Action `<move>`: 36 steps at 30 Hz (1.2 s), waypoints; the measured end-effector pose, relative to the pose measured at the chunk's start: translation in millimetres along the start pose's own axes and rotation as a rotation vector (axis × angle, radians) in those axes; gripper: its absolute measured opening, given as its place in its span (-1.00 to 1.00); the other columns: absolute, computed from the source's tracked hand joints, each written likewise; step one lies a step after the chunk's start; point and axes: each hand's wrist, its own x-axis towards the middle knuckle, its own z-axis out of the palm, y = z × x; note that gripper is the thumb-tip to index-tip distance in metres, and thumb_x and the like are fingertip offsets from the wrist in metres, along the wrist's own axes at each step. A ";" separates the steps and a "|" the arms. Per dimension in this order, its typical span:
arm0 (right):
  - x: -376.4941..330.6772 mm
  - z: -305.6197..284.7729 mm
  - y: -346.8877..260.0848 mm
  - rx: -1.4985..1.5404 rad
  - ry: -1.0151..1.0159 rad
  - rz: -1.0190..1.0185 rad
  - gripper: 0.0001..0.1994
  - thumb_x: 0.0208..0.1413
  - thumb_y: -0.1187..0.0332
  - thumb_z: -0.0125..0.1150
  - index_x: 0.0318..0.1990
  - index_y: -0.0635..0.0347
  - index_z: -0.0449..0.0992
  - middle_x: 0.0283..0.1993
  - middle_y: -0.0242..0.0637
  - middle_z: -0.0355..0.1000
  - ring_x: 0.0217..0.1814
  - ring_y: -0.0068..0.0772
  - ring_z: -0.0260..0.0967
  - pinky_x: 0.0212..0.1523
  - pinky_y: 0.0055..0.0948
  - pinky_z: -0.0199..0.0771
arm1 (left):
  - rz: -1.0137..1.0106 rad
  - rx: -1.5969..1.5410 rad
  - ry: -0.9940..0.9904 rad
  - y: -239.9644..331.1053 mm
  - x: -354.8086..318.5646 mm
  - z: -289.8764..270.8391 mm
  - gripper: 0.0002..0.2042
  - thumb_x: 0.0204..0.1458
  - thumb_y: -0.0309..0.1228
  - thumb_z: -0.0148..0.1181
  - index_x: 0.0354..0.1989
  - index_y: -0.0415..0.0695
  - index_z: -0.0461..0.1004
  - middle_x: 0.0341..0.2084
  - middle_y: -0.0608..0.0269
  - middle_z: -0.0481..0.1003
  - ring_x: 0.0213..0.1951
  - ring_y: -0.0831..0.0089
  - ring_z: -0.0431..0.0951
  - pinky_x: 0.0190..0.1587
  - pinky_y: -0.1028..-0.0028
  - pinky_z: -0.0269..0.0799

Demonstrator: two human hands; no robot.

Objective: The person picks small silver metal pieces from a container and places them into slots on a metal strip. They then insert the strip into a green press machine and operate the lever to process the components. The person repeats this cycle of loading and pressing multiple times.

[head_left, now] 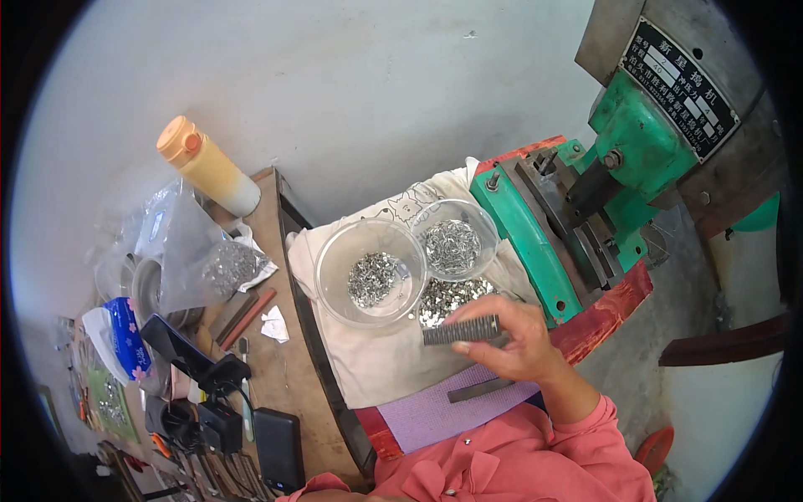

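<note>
hands: right hand (514, 339) grips dark ridged bar (462, 330) above loose metal pieces (452, 297) on cloth (376, 360); left hand out of view.
technique: keep bar level, near clear bowl (370, 272).

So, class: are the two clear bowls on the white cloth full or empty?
Neither: both are partly filled. The left bowl holds a small heap of tiny metal pieces with bare bottom around it; the right bowl holds more, covering its bottom.

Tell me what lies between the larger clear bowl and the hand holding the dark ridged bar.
In the head view, a loose heap of small shiny metal pieces lies on the white cloth between the larger clear bowl and the right hand holding the ridged bar.
</note>
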 end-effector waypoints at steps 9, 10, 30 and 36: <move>-43.9 22.7 16.2 0.355 -0.103 0.296 -0.74 0.07 0.61 0.36 -0.07 0.27 0.51 -0.12 -0.26 0.58 -0.09 -0.55 0.55 -0.09 -0.48 0.59 | -0.112 0.504 0.487 6.4 -17.5 18.7 -0.53 0.26 -0.38 0.04 0.26 -0.43 0.29 0.14 -0.43 0.40 0.10 -0.18 0.53 0.10 0.01 0.52; -48.4 27.5 19.6 0.412 -0.080 0.336 -0.73 0.07 0.62 0.36 -0.08 0.27 0.49 -0.10 -0.24 0.58 -0.08 -0.53 0.55 -0.08 -0.48 0.59 | -0.145 0.420 0.655 9.3 -8.1 19.3 -0.54 0.24 -0.47 -0.02 0.28 -0.46 0.25 0.19 -0.44 0.34 0.15 -0.16 0.47 0.14 0.02 0.47; -64.8 19.4 28.8 -0.256 -0.087 0.223 -0.71 -0.24 0.39 0.59 -0.34 0.18 0.60 -0.35 -0.29 0.54 -0.27 -0.18 0.43 -0.29 -0.28 0.43 | -0.206 1.477 1.022 36.4 -63.6 -83.6 -0.61 0.06 -0.74 -0.07 0.07 -0.30 0.50 -0.01 0.01 0.51 0.05 0.28 0.51 0.16 0.37 0.36; -68.6 22.1 32.3 -0.310 -0.086 0.194 -0.72 -0.26 0.40 0.58 -0.34 0.16 0.61 -0.29 -0.31 0.52 -0.16 -0.17 0.38 -0.16 -0.26 0.42 | -0.179 1.848 1.032 22.5 -65.0 -93.4 -0.85 -0.05 -0.72 0.16 -0.33 -0.25 0.38 -0.20 0.03 0.50 -0.16 0.11 0.55 -0.10 0.27 0.48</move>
